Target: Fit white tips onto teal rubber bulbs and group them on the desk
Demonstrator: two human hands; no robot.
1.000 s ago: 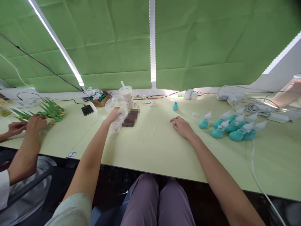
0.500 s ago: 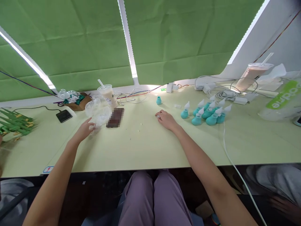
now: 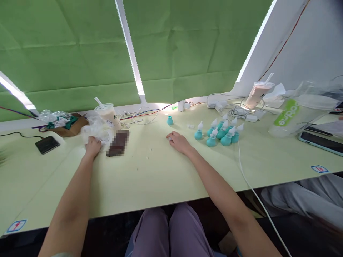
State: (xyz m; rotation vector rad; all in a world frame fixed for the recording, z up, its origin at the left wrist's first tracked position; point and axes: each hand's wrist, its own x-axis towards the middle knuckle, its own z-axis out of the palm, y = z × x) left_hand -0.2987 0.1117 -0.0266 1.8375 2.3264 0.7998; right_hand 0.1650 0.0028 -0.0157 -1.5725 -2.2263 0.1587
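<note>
Your left hand point(image 3: 93, 146) has dropped onto the clear bag point(image 3: 97, 132), grip now clutching it; right hand point(image 3: 179, 142) curls over something small, and one teal bulb point(image 3: 169, 120) stands apart, uncapped.

Both bare forearms reach out from the near edge toward the far side, spread apart in a V. The left hand point(image 3: 93, 146) is curled into a loose fist, knuckles up, at far left. The right hand point(image 3: 179, 141) lies palm down, fingers bent under, centre.
</note>
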